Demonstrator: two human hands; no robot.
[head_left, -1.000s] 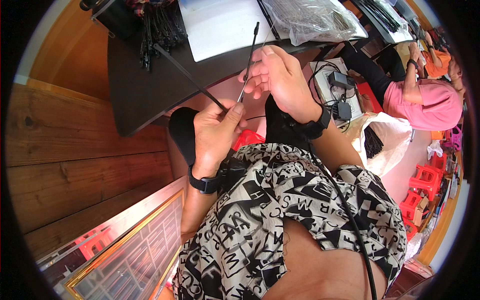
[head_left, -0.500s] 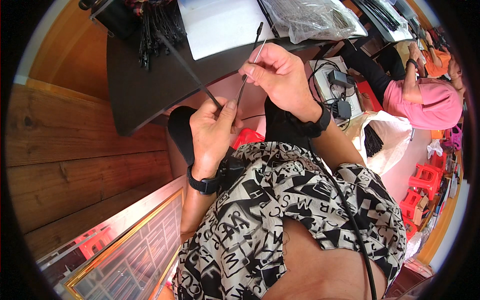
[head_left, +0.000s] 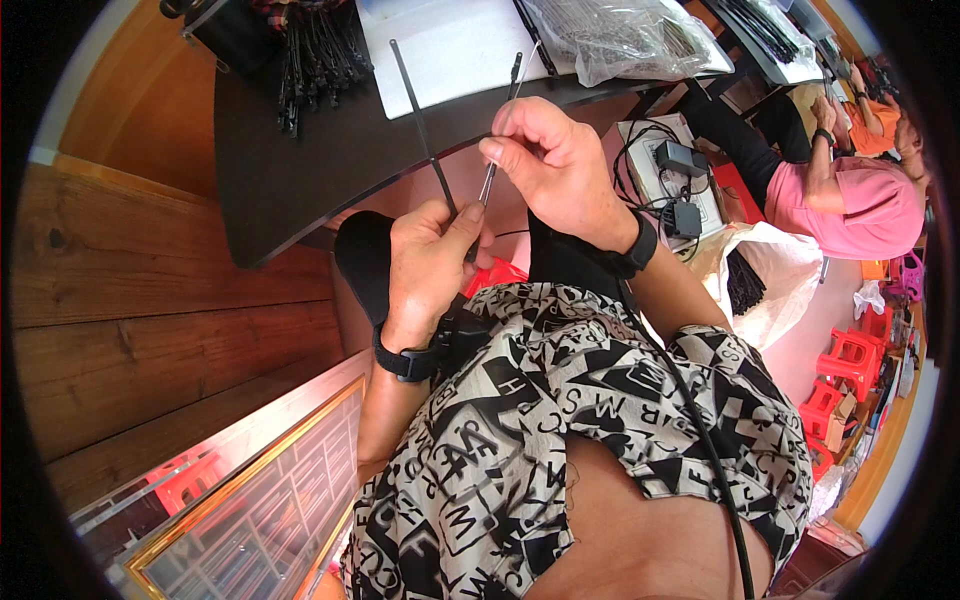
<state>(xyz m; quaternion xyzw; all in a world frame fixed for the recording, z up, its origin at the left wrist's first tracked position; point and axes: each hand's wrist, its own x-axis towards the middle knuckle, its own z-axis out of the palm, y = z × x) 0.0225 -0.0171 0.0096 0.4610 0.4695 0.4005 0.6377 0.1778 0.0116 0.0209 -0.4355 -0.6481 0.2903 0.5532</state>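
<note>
My left hand [head_left: 432, 258] is closing around the lower end of a black cable tie [head_left: 422, 132], thumb pressing it against the fingers. The tie is running up toward 11 o'clock over the dark table [head_left: 300, 170]. My right hand [head_left: 560, 165], at 1 o'clock from the left, is pinching a thin strip [head_left: 502, 130] between thumb and forefinger; its tip is pointing toward 12 o'clock. The two pieces are meeting just above my left thumb. A clear plastic bag [head_left: 620, 35] is lying on the table at 1 o'clock, and a bundle of black ties [head_left: 315, 60] at 11 o'clock.
</note>
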